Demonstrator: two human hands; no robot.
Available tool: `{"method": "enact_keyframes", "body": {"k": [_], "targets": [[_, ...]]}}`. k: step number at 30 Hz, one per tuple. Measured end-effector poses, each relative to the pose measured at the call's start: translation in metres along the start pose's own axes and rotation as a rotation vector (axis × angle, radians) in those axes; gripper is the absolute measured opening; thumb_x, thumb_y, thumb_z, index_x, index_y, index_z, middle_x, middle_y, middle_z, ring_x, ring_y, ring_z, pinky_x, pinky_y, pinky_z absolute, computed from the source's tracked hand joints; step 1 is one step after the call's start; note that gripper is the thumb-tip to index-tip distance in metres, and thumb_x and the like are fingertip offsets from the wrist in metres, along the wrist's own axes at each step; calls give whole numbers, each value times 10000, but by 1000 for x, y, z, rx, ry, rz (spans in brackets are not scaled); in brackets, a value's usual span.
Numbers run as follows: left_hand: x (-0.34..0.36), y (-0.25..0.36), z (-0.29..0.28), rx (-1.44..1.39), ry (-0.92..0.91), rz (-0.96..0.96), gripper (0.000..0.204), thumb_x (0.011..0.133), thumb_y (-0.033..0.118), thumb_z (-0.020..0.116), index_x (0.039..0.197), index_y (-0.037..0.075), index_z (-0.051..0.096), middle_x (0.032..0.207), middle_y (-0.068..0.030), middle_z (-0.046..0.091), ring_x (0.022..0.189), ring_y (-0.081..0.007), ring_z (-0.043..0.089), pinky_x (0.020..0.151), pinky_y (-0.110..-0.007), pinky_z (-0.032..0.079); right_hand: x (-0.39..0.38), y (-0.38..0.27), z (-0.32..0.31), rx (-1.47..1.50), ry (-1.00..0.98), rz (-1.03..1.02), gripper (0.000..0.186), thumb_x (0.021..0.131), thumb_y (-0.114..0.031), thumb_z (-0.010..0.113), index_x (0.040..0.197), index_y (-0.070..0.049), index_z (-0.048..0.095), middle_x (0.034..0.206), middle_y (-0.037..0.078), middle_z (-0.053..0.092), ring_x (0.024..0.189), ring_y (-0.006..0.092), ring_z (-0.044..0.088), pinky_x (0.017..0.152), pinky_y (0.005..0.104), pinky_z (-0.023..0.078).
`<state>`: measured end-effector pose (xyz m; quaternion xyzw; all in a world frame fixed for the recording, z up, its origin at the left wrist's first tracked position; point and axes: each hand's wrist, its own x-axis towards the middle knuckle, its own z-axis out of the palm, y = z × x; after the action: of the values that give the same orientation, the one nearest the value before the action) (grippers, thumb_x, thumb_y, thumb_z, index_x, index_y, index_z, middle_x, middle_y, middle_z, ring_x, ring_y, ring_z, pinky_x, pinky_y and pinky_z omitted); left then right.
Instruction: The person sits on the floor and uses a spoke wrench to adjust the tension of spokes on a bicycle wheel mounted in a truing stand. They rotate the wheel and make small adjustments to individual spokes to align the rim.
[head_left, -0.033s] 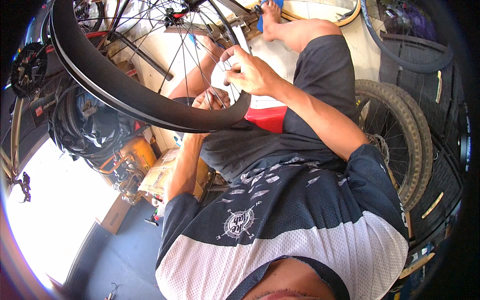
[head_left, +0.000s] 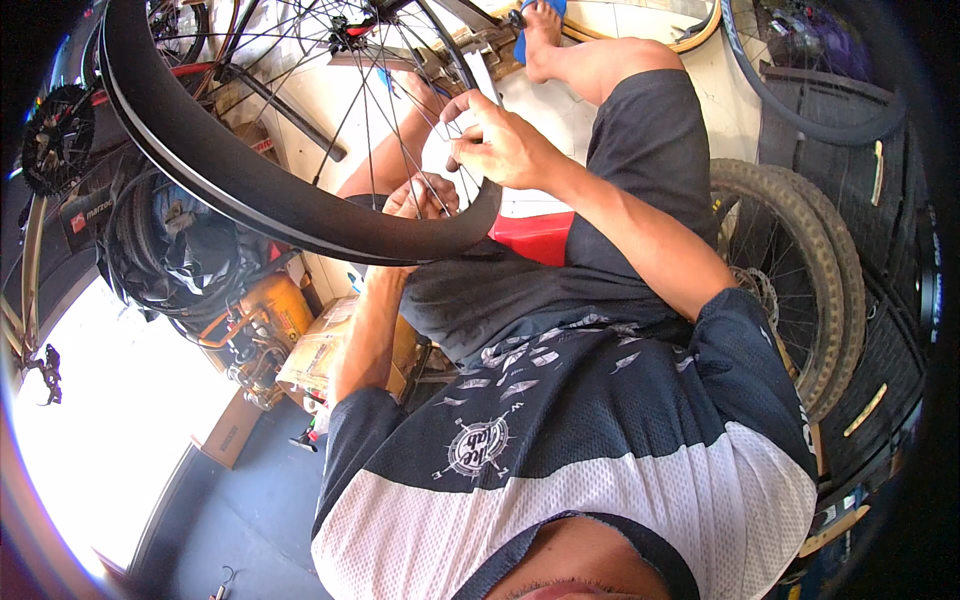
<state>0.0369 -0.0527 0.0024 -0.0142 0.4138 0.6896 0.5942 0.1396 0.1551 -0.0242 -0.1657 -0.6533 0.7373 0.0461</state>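
A bicycle wheel with a deep black rim [head_left: 230,180] and thin spokes [head_left: 370,130] lies tilted over my lap, its hub [head_left: 348,32] near the top edge. My left hand [head_left: 420,198] is closed on a spoke just inside the rim, partly hidden by it. My right hand [head_left: 495,148] is closed on a spoke a little higher and to the right, thumb and index finger bent at it; exactly what the fingertips pinch is small. Below the rim, a red object [head_left: 530,240] shows between my thighs, over my dark shorts.
At right are knobby tyres [head_left: 840,280] and dark panels. At left are a bicycle crankset [head_left: 55,140], coiled black tubes [head_left: 150,240], an orange compressor [head_left: 275,310] and a cardboard box [head_left: 335,335]. A tan-walled wheel [head_left: 690,30] and my feet in blue sandals are at top.
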Motion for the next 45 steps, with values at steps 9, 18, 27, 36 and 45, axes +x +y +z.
{"method": "enact_keyframes", "body": {"k": [9, 18, 27, 36, 45], "targets": [[15, 8, 0, 366, -70, -132, 220, 1038, 141, 637, 1186, -14, 689, 1103, -94, 740, 986, -134, 697, 878, -267, 568, 10, 11, -17, -85, 68, 77, 702, 852, -462, 842, 1290, 0, 545, 1105, 187, 677, 1051, 240, 661, 886, 365, 530], [17, 25, 3, 490, -183, -194, 260, 1007, 189, 693, 1165, -16, 703, 1097, -93, 745, 984, -119, 689, 878, -258, 549, 21, 10, -14, 121, -174, 247, 964, 788, -676, 800, 1361, 40, 505, 1171, 219, 661, 1112, 284, 644, 946, 381, 523], [17, 26, 2, 343, -281, -102, 216, 969, 176, 737, 1071, -10, 701, 1068, -108, 717, 993, -150, 666, 885, -281, 525, 22, -7, -15, 76, -151, 191, 1037, 755, -734, 787, 1265, 126, 511, 1176, 195, 641, 1120, 273, 635, 947, 381, 527], [20, 35, 11, 498, -323, -29, 187, 965, 171, 741, 921, -2, 685, 946, -65, 662, 886, -133, 606, 797, -274, 482, 24, -10, -14, 63, -156, 211, 1052, 729, -766, 784, 1258, 110, 539, 1195, 212, 638, 1163, 295, 610, 980, 396, 510], [18, 40, 39, 287, -113, -182, 248, 1000, 234, 707, 934, -2, 679, 967, -49, 654, 847, -89, 587, 761, -234, 457, 22, -7, -16, 79, -141, 188, 991, 765, -722, 790, 1270, 94, 542, 1187, 188, 643, 1160, 288, 608, 981, 398, 508]]}}
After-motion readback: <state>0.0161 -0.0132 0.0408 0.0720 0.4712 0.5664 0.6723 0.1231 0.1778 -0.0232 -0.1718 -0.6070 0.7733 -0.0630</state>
